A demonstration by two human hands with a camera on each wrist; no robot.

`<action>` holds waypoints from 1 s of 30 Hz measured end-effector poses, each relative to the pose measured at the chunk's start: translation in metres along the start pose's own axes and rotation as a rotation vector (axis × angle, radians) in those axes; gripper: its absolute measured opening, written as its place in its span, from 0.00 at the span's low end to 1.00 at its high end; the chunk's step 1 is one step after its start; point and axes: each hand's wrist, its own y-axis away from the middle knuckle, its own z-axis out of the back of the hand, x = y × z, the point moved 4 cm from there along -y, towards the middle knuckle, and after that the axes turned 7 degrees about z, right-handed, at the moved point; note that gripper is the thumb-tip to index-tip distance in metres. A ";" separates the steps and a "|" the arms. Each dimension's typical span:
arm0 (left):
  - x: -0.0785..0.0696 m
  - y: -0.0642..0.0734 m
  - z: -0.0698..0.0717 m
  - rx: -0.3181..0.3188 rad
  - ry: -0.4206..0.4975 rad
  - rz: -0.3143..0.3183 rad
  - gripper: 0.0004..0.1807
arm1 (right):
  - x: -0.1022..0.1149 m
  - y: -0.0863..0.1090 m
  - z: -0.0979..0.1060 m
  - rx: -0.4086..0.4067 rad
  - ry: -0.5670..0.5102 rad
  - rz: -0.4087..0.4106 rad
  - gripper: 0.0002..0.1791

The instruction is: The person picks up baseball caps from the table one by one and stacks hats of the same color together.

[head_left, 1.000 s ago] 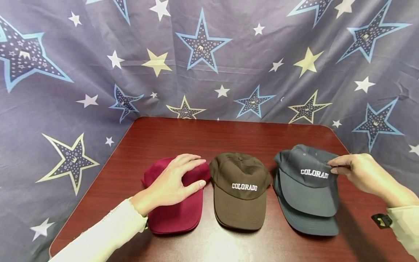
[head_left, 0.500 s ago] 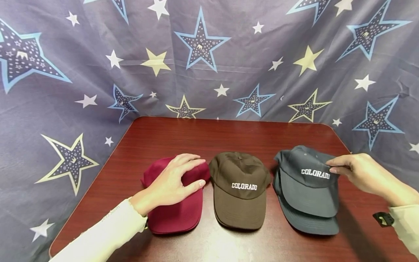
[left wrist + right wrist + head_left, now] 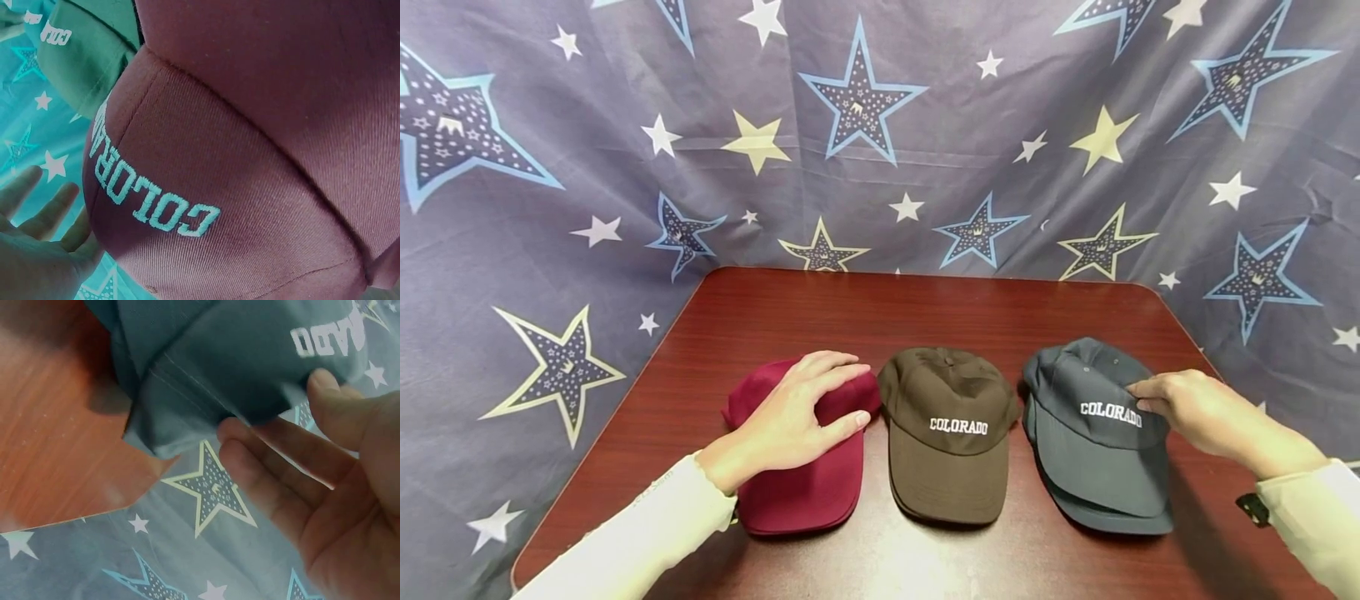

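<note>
My left hand (image 3: 793,408) rests over the crown of a maroon baseball cap (image 3: 808,496), fingers fairly straight. Seen from the left wrist, those fingers (image 3: 53,215) lie beside the cap's COLORADO lettering. On the right, my right hand (image 3: 1217,417) pinches the crown of a dark blue-grey baseball cap (image 3: 1093,454) near the end of its lettering. In the right wrist view the thumb (image 3: 325,384) is on the front and the fingertips lie at the crown's edge. That cap sits over a matching lower cap (image 3: 1123,525), whose brim shows as a narrow strip underneath.
A brown COLORADO cap (image 3: 951,487), with another brim edge just showing beneath it, lies between the two hands. All the caps face the near side of a reddish wooden table (image 3: 925,312). A star-patterned cloth (image 3: 880,192) hangs behind and along both sides.
My right hand has moved left and toward the near edge, bringing the upper blue-grey cap down over the lower one, so less of the lower brim shows. The left hand has stayed still.
</note>
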 end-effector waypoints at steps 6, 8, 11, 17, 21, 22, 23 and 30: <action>0.001 0.000 -0.001 0.000 0.002 -0.007 0.31 | 0.005 0.001 -0.003 0.004 0.007 -0.016 0.13; 0.001 0.000 -0.001 0.002 0.001 -0.005 0.31 | 0.006 0.001 -0.001 -0.025 0.013 -0.008 0.14; 0.002 0.000 -0.001 0.003 0.000 0.000 0.31 | 0.009 0.001 0.001 -0.070 0.014 0.024 0.16; 0.001 0.001 0.001 0.005 0.000 0.007 0.31 | 0.010 -0.002 -0.003 -0.116 0.006 0.079 0.15; 0.001 0.001 0.001 0.003 -0.003 0.007 0.31 | 0.009 -0.003 -0.011 -0.081 -0.018 0.071 0.14; 0.001 0.001 0.001 0.004 -0.004 0.007 0.31 | 0.009 -0.004 -0.012 -0.068 -0.021 0.070 0.14; 0.001 0.001 0.001 0.003 -0.005 0.006 0.31 | 0.009 -0.004 -0.014 -0.060 -0.022 0.076 0.15; 0.001 0.002 0.001 0.004 -0.002 0.009 0.31 | 0.015 -0.006 -0.015 -0.054 0.004 0.144 0.17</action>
